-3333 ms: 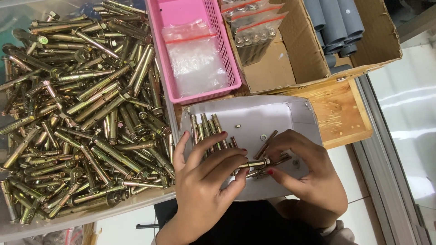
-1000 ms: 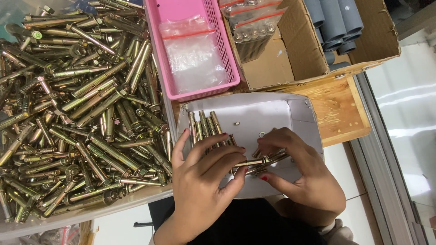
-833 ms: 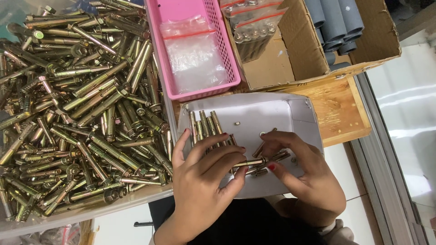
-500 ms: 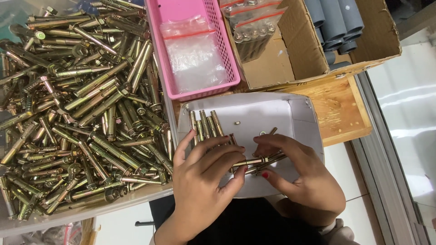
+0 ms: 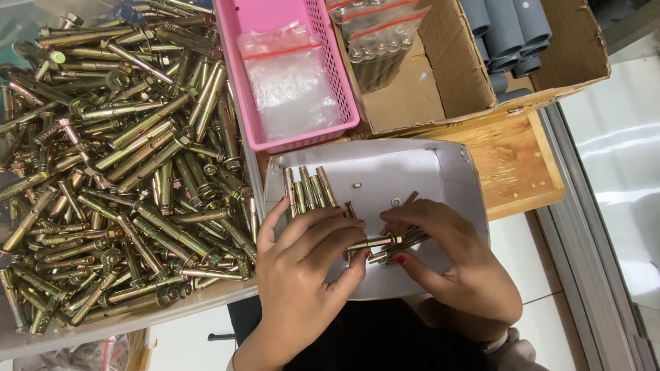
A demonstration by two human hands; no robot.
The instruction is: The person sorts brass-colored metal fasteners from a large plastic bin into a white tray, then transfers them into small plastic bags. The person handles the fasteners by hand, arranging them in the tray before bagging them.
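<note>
Left hand: your left hand (image 5: 302,268) lies over the near left part of the white tray (image 5: 450,165), fingers curled, with thumb and fingertips closed on one brass-coloured bolt (image 5: 371,243).
Right hand: your right hand (image 5: 457,268) meets it from the other side, fingers bent over a small bundle of bolts (image 5: 405,242), pinching the same cluster so the pieces stay lined up between both hands.
Bolt in hand: it lies roughly level, just above the tray floor, near the tray's middle; you seem to hold it low so that anything dropped lands in the tray.
Sorted row: four or five bolts (image 5: 308,191) lie side by side at the tray's far left, heads pointing away from you, apart from the ones you hold.
Loose bits: a small nut (image 5: 357,185) and a washer (image 5: 395,201) sit alone on the tray floor.
Supply: the big heap of bolts (image 5: 117,172) fills the bench to your left, right beside the tray and within easy reach.
Pink basket: the pink basket (image 5: 330,62) beyond the tray holds empty clear bags (image 5: 289,82).
Cardboard box: the cardboard box (image 5: 440,82) to its right holds a filled bag of bolts (image 5: 375,48) and grey tubes (image 5: 505,34).
</note>
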